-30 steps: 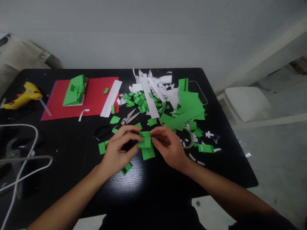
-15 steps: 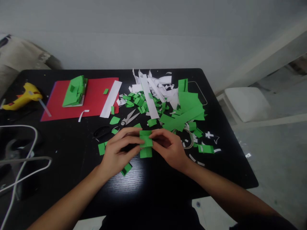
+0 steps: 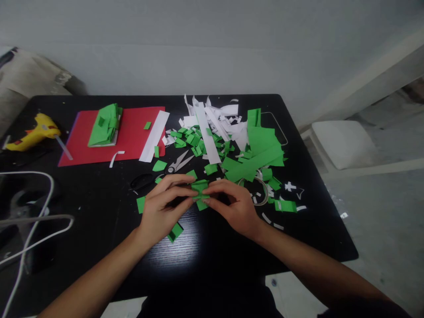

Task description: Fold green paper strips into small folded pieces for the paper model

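Between my two hands is a small piece of green paper (image 3: 199, 187), creased across its middle. My left hand (image 3: 165, 205) pinches its left side, thumb below and fingers above. From the other side, my right hand (image 3: 233, 203) grips it between thumb and fingertips. Part of the paper is hidden behind the fingers. Under my left hand lies a folded green paper piece (image 3: 175, 232), and another green piece (image 3: 141, 205) shows beside the knuckles. Scissors (image 3: 179, 164) with black handles lie open just beyond my left hand.
Green scraps (image 3: 195, 140), white strips (image 3: 207, 132) and larger green sheets (image 3: 265, 145) are heaped at the back. A tape roll (image 3: 265, 194) sits right of my right hand. Leftward are a red sheet (image 3: 132, 141), a folded green paper bundle (image 3: 105, 126), a yellow glue gun (image 3: 36, 132) and white cable (image 3: 49, 194).
The green paper has bent along its crease, and its lower flap looks shorter and tilted. My fingers have closed in nearer its middle. The view has shifted very slightly.
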{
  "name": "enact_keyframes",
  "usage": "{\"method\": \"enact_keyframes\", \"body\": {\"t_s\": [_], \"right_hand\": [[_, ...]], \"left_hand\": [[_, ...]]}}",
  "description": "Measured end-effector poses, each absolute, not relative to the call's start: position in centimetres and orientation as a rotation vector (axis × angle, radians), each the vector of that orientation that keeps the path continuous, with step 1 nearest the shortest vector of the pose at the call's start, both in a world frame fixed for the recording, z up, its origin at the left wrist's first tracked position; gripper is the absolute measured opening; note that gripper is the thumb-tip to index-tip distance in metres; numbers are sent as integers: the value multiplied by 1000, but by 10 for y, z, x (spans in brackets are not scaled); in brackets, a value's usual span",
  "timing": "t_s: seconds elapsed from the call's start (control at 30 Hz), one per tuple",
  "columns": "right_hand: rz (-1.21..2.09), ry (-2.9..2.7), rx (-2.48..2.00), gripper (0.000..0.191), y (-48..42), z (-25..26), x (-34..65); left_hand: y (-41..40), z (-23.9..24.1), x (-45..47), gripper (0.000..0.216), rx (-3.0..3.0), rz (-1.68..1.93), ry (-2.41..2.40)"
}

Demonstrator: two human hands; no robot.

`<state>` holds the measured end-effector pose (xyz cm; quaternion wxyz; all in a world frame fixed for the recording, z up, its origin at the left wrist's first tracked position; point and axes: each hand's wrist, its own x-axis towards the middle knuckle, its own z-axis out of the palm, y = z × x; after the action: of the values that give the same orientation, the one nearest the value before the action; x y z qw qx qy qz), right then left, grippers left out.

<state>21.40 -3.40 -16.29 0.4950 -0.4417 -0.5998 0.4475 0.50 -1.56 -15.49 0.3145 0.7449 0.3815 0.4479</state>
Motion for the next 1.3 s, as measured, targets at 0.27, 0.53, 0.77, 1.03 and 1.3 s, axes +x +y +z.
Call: {"method": "enact_keyframes", "body": {"t_s": [0.27, 0.53, 0.77, 1.03, 1.3], "right_hand": [[1135, -1339, -1108, 13, -35, -161, 212], [1206, -1200, -1234, 9, -38, -158, 209], [1271, -1184, -1247, 14, -41, -159, 206], [1363, -1008, -1231, 34, -39, -157, 204], [1456, -910, -1193, 42, -37, -157, 203]], "left_hand": [[-16, -154, 6, 14, 2005, 1199, 1085], [-26, -158, 14, 25, 1626, 1138, 1190], [-27, -157, 23, 27, 1417, 1219, 1139], [-28, -157, 24, 23, 1409, 1226, 1146], [-29, -158, 24, 21, 1357, 1135, 1168]]}}
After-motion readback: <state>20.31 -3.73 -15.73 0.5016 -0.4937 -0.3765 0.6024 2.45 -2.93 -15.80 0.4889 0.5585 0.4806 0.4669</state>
